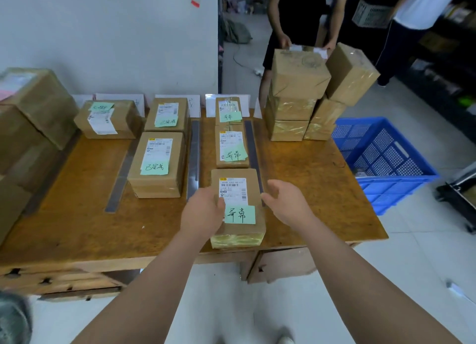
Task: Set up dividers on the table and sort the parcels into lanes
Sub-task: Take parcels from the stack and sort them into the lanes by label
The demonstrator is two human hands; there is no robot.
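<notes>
A brown parcel (238, 186) with a white shipping label and a green note lies at the table's front edge, in the right-hand lane. My left hand (203, 210) rests on its left side, fingers over the top. Just right of the parcel, my right hand (287, 202) hovers with its fingers apart. Grey strip dividers (193, 153) (252, 143) (121, 173) run front to back on the wooden table (77, 215). Two more noted parcels (231, 148) (229, 110) lie farther back in the same lane. The middle lane holds two parcels (157, 163) (166, 114), the left lane one (107, 118).
Stacked unsorted parcels (296, 96) stand at the table's back right, where another person's hands touch them. A blue crate (391, 168) sits on the floor to the right. Large boxes (33, 117) crowd the table's left edge. White paper signs (121, 98) lean on the wall behind the lanes.
</notes>
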